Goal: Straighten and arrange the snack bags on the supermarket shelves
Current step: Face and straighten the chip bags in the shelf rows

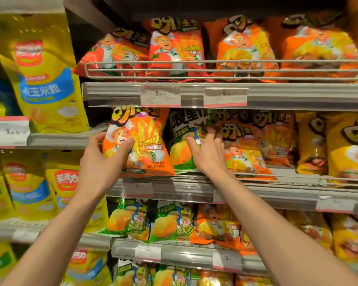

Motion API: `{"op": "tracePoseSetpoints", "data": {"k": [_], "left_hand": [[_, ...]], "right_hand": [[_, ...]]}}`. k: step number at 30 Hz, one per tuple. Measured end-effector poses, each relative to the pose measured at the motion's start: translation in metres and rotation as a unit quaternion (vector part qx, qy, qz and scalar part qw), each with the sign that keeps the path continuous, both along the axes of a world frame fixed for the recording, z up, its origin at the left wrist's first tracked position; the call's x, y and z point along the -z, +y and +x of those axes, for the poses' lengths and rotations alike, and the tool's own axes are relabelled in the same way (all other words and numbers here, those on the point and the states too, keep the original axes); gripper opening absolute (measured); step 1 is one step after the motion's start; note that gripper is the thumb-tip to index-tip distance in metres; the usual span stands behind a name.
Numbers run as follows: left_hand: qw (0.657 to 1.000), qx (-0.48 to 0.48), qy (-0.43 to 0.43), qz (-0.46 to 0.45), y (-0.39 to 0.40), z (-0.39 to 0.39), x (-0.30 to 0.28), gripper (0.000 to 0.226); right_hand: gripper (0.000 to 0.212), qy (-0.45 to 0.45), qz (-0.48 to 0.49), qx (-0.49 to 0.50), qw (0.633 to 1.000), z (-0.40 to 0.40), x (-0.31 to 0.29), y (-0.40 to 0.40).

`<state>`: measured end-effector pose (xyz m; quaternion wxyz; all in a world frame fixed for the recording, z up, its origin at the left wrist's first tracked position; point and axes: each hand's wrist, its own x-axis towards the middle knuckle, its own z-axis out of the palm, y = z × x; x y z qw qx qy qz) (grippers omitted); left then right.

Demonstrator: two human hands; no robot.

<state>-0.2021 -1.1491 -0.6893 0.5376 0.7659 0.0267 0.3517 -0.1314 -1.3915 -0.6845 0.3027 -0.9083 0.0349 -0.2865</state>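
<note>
So the person's partway through the middle shelf (194, 187) here, nowhere near done imo. Left hand (103, 150) has its grip clamped on an orange fries-snack bag (139, 141) at the shelf's left end, thumb across the front and fingers round the left edge; the bag sits tilted, bottom edge hanging out over the shelf lip. Right hand (205, 150) rests on the green chip bag (182, 141) just beside it, fingers curled over its right edge where it meets the next orange bag (244, 153), which leans forward and overlaps its neighbours.

The top shelf (215, 93) looks roughly lined up behind its wire rail (194, 69), though the leftmost red bag (103, 56) slumps sideways. The lower shelf's green bags (145, 221) tilt too. Yellow bags (347, 145) to the right look okay, a bit blurry to judge. Plenty left: this row first, then probably below.
</note>
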Motion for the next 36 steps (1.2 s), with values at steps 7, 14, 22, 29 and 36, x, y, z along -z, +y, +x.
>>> {"op": "tracePoseSetpoints", "data": {"k": [7,14,22,29,36], "left_hand": [[1.0,0.019,-0.002,-0.007,-0.021,-0.005,0.003,0.081],[0.997,0.073,-0.01,0.01,-0.08,-0.007,-0.001,0.082],[0.987,0.147,-0.012,0.067,-0.165,-0.004,-0.007,0.077],[0.967,0.225,-0.031,0.112,-0.201,0.005,-0.011,0.056],[0.944,0.014,-0.076,0.32,-0.192,0.035,0.0,0.051]], "right_hand": [[0.075,0.036,0.067,-0.138,0.987,-0.021,-0.01,-0.038],[0.053,0.012,0.145,-0.19,0.971,-0.068,-0.016,-0.079],[0.093,0.035,0.204,-0.189,0.96,-0.097,-0.025,-0.115],[0.043,-0.012,0.244,-0.106,0.964,-0.1,-0.018,-0.151],[0.04,-0.041,0.235,-0.065,0.969,-0.095,-0.025,-0.203]]}}
